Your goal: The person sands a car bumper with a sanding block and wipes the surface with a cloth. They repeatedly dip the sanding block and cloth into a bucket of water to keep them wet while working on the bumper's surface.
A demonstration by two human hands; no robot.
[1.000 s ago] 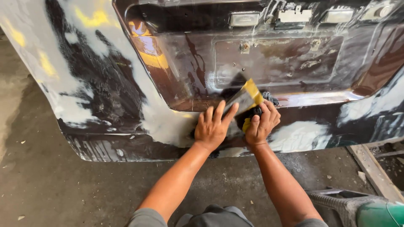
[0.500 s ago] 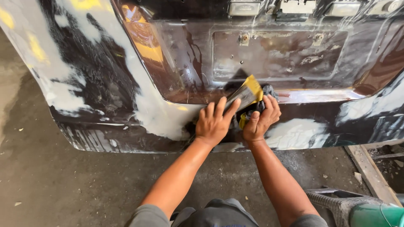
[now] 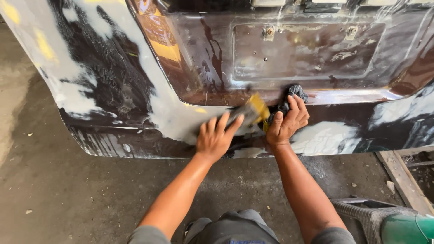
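Pressed flat against the lower edge of a dark, glossy vehicle panel (image 3: 289, 58) — a yellow sanding block (image 3: 250, 113), blurred, long axis slanting from lower left up to upper right, yellow end toward the upper right. Lying just under the recessed plate area, between the two hands, over a pale patch of filler (image 3: 181, 117).

Left hand (image 3: 217, 138): spread wide, fingers (image 3: 212, 126) extended and fanned, palm down, fingertips resting on the block's lower-left end and on the panel beside it — laid on rather than closed around anything.

Right hand (image 3: 285, 123): curled, gripping a dark crumpled rag (image 3: 294, 94) that bunches out above the knuckles, fingers bent over it (thumb side just beside the block's yellow end; whether touching it, cannot tell).

White and grey filler patches across the panel, one (image 3: 325, 135) right of the right hand. Below: bare concrete floor (image 3: 68, 190), a wooden plank (image 3: 402, 176) at right, a green object (image 3: 409, 228) in the lower right corner.
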